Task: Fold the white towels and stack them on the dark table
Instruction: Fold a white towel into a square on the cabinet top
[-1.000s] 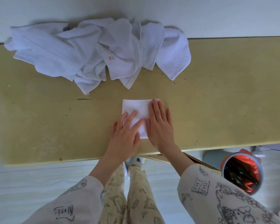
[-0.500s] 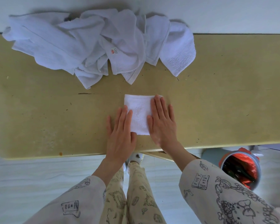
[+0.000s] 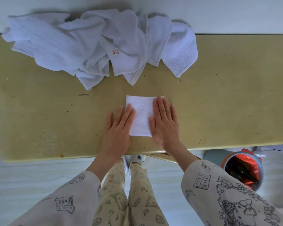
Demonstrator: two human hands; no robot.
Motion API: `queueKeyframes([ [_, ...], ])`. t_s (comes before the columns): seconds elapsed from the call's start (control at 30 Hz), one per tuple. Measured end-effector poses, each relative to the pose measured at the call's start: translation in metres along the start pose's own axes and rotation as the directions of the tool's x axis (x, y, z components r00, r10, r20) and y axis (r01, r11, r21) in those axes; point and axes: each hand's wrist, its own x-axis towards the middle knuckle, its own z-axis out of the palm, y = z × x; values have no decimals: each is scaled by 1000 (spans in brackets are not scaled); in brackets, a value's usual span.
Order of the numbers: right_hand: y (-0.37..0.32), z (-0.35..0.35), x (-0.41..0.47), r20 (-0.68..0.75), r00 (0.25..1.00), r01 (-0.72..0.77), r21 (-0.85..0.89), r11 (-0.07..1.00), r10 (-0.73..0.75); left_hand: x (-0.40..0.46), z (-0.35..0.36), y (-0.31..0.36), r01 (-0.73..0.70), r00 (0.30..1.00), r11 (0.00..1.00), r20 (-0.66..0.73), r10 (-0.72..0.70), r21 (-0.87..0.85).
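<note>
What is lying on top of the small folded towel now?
Both flat hands rest on the folded towel: the left hand on its left edge, the right hand on its right side. The towel parts under them are hidden.

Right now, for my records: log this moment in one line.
folded towel flat on table | left hand, right hand pressing it | towel pile unfolded

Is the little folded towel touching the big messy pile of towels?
Apart. The head view shows bare table between the folded towel and the pile.
</note>
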Motion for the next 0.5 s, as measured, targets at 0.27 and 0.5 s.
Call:
queueKeyframes([
  [0.27,-2,0,1,-5,1000,-6,-10,1000,6,-3,-9,-29,-201,962,979,185,203,-31],
  [0.5,-3,1,1,-6,1000,-11,-25,1000,10,27,-31,-31,-19,998,988,51,27,-154],
])
